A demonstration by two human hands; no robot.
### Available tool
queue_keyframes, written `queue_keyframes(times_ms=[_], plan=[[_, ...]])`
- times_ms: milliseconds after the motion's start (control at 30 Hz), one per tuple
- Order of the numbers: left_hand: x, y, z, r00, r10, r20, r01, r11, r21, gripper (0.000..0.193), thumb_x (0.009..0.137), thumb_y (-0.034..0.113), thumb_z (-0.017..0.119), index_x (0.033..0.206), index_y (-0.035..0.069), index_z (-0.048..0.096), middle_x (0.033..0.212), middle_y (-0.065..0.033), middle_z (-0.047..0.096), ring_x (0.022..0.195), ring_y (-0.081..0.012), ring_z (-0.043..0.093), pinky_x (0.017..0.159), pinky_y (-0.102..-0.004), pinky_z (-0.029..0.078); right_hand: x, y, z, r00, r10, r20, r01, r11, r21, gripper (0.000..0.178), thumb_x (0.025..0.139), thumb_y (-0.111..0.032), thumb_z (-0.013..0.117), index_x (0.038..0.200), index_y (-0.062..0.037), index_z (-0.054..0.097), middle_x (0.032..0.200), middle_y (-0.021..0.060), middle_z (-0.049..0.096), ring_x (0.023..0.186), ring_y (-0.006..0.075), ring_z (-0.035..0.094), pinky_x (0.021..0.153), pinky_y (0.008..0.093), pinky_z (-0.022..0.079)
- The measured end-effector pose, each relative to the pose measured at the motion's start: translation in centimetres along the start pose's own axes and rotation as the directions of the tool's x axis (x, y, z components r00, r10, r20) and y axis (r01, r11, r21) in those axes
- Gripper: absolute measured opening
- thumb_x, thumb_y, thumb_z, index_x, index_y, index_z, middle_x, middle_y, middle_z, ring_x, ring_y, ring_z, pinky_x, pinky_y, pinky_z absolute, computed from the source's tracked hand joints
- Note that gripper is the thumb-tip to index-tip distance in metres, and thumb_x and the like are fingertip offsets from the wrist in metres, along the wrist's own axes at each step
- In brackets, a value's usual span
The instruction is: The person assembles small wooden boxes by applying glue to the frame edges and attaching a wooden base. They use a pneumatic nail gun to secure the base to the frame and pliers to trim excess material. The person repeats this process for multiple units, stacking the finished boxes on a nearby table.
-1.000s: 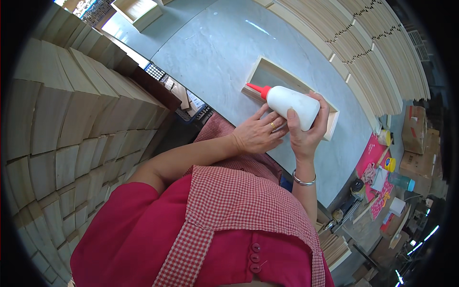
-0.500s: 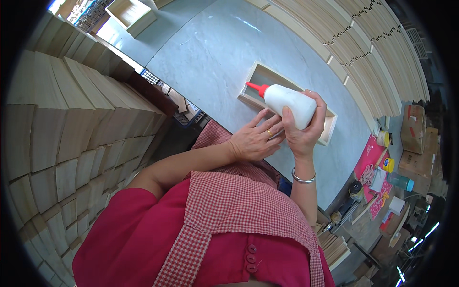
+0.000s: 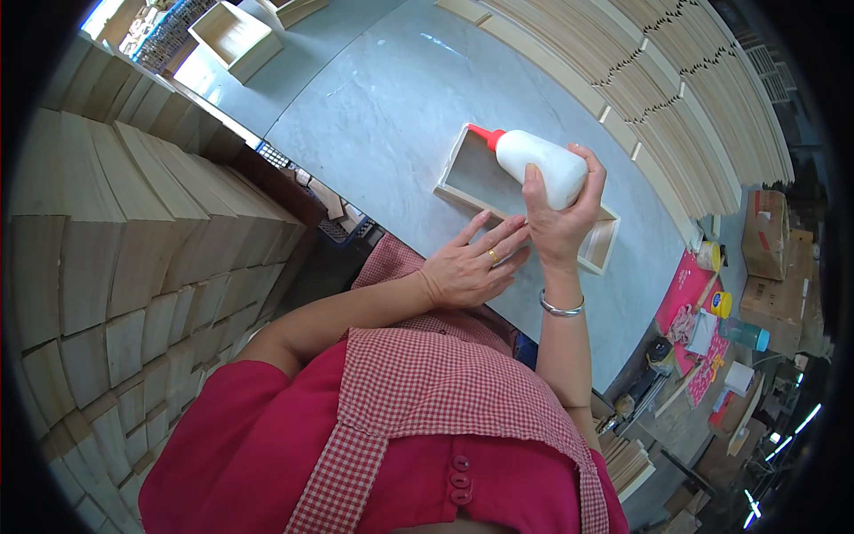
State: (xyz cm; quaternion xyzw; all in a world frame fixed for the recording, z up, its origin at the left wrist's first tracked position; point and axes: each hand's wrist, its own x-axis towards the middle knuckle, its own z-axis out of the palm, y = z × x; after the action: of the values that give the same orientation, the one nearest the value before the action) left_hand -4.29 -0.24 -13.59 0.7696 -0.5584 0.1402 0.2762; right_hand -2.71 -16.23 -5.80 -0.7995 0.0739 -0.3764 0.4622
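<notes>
A white squeeze bottle [image 3: 544, 167] with a red nozzle, its look that of a glue bottle, lies tilted in my right hand [image 3: 564, 222]. My fingers and thumb wrap round its lower part. The nozzle tip is at the far left corner of a shallow rectangular wooden frame [image 3: 451, 157]; whether it touches the wood I cannot tell. My left hand [image 3: 471, 269] is spread, with its fingertips at the frame's near long side. The bottle and my right hand hide part of the frame. No bead of glue can be made out.
The frame rests on a grey marbled tabletop [image 3: 374, 116]. Long rows of thin wooden strips [image 3: 658, 84] line the far right side. Stacked wooden blocks [image 3: 98, 240] rise at left. A small open wooden box [image 3: 236, 40] stands at the far left, and cardboard boxes [image 3: 774, 276] at right.
The nozzle tip has moved away from me along the frame's left short side to its far corner. My right hand went with the bottle; my left stays by the near side.
</notes>
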Motion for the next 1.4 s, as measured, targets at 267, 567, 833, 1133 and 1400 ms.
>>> queue_keyframes(times_ms=[267,567,833,1133,1400], plan=[[0.3,0.2,-0.6,1.000,-0.008,0.013,0.008,1.000,0.000,0.053,0.087,0.034,0.073,0.134,0.012,0.063,0.163,-0.0106,0.040,0.153,-0.0264,0.034,0.125,-0.0564,0.020,-0.6,0.1,-2.7,0.998,0.001,-0.058,-0.007,0.995,-0.098,0.059,0.082,-0.019,0.085,0.128,-0.0003,0.053,0.113,0.0129,0.062,0.097,0.0212,0.064,0.083,0.0353,0.055],[0.6,0.5,-1.0,0.999,-0.029,0.031,0.030,0.999,-0.022,0.051,0.087,0.032,0.074,0.132,0.010,0.064,0.163,-0.0110,0.040,0.153,-0.0274,0.036,0.124,-0.0565,0.022,-2.3,0.1,-7.6,0.983,0.067,-0.170,-0.097,0.979,-0.177,0.059,0.083,-0.023,0.084,0.128,0.0008,0.054,0.114,0.0128,0.062,0.100,0.0223,0.063,0.086,0.0357,0.054],[0.7,0.5,-0.9,0.999,-0.029,0.045,0.030,0.999,-0.021,0.052,0.086,0.031,0.075,0.132,0.009,0.064,0.163,-0.0108,0.040,0.153,-0.0281,0.035,0.123,-0.0574,0.022,-2.1,0.6,-6.6,0.983,0.059,-0.174,-0.082,0.988,-0.134,0.060,0.083,-0.024,0.085,0.129,-0.0006,0.054,0.115,0.0136,0.062,0.101,0.0222,0.064,0.086,0.0358,0.054],[0.7,0.5,-1.0,0.999,-0.023,0.047,0.023,1.000,-0.006,0.052,0.085,0.031,0.076,0.131,0.010,0.064,0.163,-0.0112,0.040,0.153,-0.0291,0.035,0.124,-0.0573,0.021,-2.4,0.4,-9.3,0.980,0.047,-0.194,-0.094,0.965,-0.244,0.059,0.082,-0.025,0.085,0.127,-0.0013,0.055,0.110,0.0142,0.064,0.096,0.0235,0.065,0.084,0.0365,0.055],[0.8,0.6,-1.1,0.998,-0.028,0.049,0.029,0.999,-0.016,0.051,0.083,0.028,0.077,0.130,0.010,0.064,0.162,-0.0115,0.040,0.152,-0.0296,0.036,0.124,-0.0568,0.022,-3.3,1.0,-13.7,0.957,0.049,-0.286,-0.142,0.938,-0.315,0.058,0.082,-0.024,0.084,0.127,-0.0005,0.056,0.110,0.0143,0.064,0.097,0.0242,0.065,0.085,0.0368,0.055]])
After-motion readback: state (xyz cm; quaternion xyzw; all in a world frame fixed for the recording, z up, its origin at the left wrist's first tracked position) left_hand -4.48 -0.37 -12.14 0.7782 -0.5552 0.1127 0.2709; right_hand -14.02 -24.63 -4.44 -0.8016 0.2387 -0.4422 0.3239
